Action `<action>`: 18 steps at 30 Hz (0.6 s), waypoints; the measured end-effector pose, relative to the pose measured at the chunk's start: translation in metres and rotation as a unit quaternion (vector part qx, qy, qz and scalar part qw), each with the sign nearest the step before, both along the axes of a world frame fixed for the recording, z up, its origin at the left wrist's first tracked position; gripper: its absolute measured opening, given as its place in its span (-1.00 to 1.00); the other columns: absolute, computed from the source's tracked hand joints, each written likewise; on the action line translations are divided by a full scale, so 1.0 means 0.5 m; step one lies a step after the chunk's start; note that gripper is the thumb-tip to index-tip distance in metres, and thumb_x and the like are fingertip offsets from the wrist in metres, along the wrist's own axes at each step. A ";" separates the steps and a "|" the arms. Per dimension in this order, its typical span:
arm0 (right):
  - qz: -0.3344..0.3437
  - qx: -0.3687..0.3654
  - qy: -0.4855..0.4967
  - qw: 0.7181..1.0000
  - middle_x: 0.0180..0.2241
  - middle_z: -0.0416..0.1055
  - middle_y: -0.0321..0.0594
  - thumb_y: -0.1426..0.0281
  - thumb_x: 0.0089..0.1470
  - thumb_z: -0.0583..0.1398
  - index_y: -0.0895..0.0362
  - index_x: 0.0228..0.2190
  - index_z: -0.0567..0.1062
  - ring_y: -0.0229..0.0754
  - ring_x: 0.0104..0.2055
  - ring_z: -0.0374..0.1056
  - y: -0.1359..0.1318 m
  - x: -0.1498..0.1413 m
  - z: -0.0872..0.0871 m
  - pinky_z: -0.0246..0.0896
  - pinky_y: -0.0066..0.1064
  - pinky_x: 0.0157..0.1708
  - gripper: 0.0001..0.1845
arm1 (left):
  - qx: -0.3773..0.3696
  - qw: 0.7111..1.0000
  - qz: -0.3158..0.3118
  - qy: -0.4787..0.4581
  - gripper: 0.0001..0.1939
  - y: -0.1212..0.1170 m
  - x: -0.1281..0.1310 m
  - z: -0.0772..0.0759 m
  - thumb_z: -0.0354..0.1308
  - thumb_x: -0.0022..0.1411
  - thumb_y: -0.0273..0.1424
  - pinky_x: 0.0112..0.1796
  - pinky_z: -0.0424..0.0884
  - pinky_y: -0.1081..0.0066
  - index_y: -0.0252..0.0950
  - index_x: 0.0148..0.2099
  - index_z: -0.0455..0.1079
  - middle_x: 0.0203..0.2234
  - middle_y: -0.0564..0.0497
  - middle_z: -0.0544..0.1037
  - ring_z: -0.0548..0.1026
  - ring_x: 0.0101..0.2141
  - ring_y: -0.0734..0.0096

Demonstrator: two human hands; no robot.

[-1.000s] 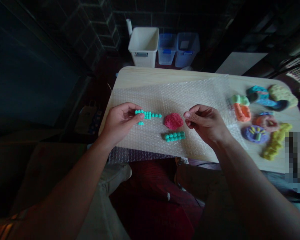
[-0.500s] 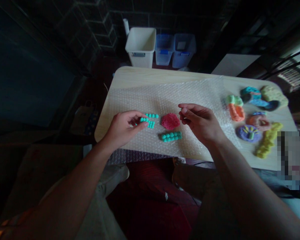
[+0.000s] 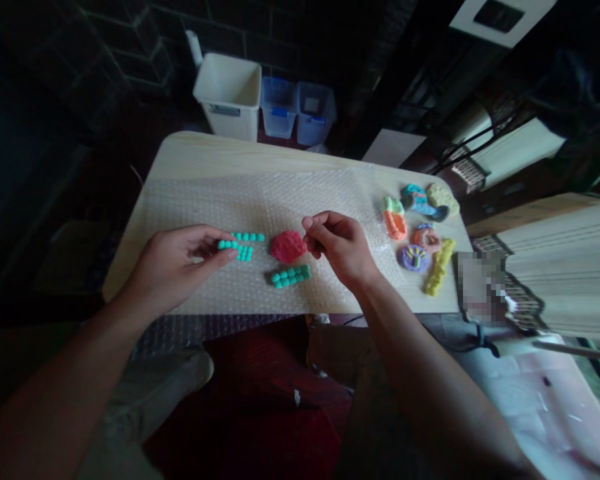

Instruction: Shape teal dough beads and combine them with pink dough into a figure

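Observation:
My left hand (image 3: 177, 263) pinches a short strip of turquoise clay balls (image 3: 227, 245) between thumb and forefinger, over the bubble wrap. Just behind and below that strip lie a single row of turquoise balls (image 3: 250, 237) and a small block of them (image 3: 245, 253), partly covered by my fingers. A crumpled red clay lump (image 3: 287, 247) rests between my hands. Nearer to me is a thicker block of green-teal balls (image 3: 291, 276). My right hand (image 3: 337, 247) hovers beside the red lump, thumb against curled fingers; whatever it may hold is too small to make out.
Bubble wrap (image 3: 195, 200) covers much of the wooden table (image 3: 200, 150). Several colourful clay pieces stand at the right end, among them an orange-green one (image 3: 395, 220), a purple disc (image 3: 413, 258) and a yellow strip (image 3: 439, 267). Plastic bins (image 3: 230, 93) are beyond the far edge.
The view has turned right, so the table appears farther left. My right thumb and fingers have shifted to a more upright pinch. My left hand still holds the turquoise strip.

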State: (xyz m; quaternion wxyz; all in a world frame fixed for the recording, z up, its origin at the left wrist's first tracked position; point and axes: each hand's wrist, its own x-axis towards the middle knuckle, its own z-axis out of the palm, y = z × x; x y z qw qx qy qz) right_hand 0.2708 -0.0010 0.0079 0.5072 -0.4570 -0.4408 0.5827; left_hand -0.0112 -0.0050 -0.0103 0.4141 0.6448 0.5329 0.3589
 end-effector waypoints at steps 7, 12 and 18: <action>-0.005 -0.012 0.043 0.999 -0.31 0.66 -0.25 0.12 -0.09 0.58 0.12 -0.23 0.68 -0.25 -0.30 0.54 -0.012 0.020 -0.023 0.45 -0.38 -0.22 -0.54 | -0.025 0.999 -0.013 0.030 -0.71 -0.004 0.020 0.026 0.40 0.25 -0.26 -0.27 0.47 0.37 -0.32 -0.04 0.64 -0.26 -0.05 0.73 0.63 -0.31 0.30; -0.041 0.004 -0.029 0.999 -0.50 0.52 -0.31 -0.02 0.07 0.45 0.14 -0.34 0.64 -0.30 -0.49 0.41 -0.044 0.028 -0.031 0.27 -0.43 -0.48 -0.54 | -0.002 1.000 -0.011 0.013 -0.67 0.008 0.029 0.020 0.41 0.20 -0.18 -0.29 0.45 0.36 -0.29 -0.09 0.66 -0.29 -0.05 0.72 0.63 -0.33 0.27; -0.056 0.001 -0.055 0.997 -0.60 0.47 -0.35 0.09 -0.10 0.57 0.12 -0.49 0.53 -0.32 -0.58 0.31 -0.062 0.006 0.000 0.18 -0.44 -0.55 -0.54 | 0.014 1.000 -0.005 -0.001 -0.68 0.021 0.031 0.010 0.41 0.19 -0.16 -0.30 0.45 0.36 -0.28 -0.13 0.64 -0.33 -0.05 0.71 0.64 -0.32 0.24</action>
